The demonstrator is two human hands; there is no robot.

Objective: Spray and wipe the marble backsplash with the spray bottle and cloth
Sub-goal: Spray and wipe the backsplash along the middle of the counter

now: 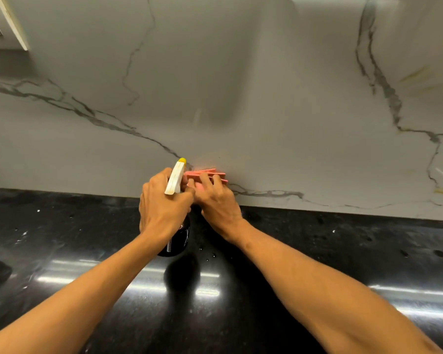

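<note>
- Left hand point(164, 205): wrapped around the neck of the spray bottle point(175, 180), fingers curled at the trigger. The bottle is upright just above the counter point(317, 251), its dark body below the hand. Its white head and yellow nozzle aim at the wall, so spray would land beside the cloth.
- Right hand point(215, 198): fingers spread and fairly straight over the cloth point(205, 172), pressing it flat instead of gripping it. The thumb is hidden behind the left hand. A flat hand spreads the pressure over the whole pad.
- Cloth: pink, folded into a thick pad, held against the backsplash point(215, 98) low down, just above the seam with the counter. It touches the nozzle side of the bottle or lies just beside it; which one cannot be told.
- Backsplash: pale marble with dark veins. Only the low middle strip is under the cloth. Yellowish marks point(414, 75) show well to the right, so much of the surface probably remains to be wiped.
- Counter: glossy black. A few droplets point(210, 255) lie near the bottle's base, probably fallen spray.
- Step in hand, as a judgement: wiping the bottom edge, with the bottle kept ready for the next spray.
- Cabinet point(8, 19): its corner shows at upper left, well away from the work.
</note>
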